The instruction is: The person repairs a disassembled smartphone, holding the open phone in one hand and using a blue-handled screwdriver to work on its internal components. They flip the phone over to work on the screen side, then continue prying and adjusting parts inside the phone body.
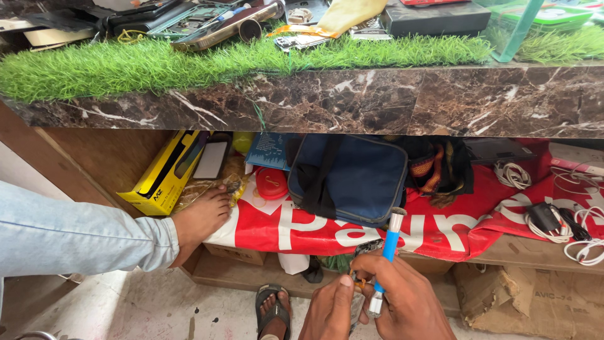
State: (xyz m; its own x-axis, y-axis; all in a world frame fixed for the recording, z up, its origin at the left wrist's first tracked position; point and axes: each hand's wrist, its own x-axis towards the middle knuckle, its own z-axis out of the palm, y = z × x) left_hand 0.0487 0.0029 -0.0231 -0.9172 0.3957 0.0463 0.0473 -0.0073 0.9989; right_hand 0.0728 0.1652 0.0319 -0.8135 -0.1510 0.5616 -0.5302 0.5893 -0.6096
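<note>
Both hands meet at lower centre: right hand (409, 302) clamps a blue screwdriver (387, 255), long axis near-vertical, grey cap up; left hand (330, 308) pinches a small dark part (367, 247). Behind, the shelf (503, 252) carries a blue bag (352, 179).

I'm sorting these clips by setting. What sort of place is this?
Probably a small phone or electronics repair stall. Opened phones and parts lie on a marble counter, cables and chargers sit on the shelf below, and the right hand holds a blue screwdriver.
</note>
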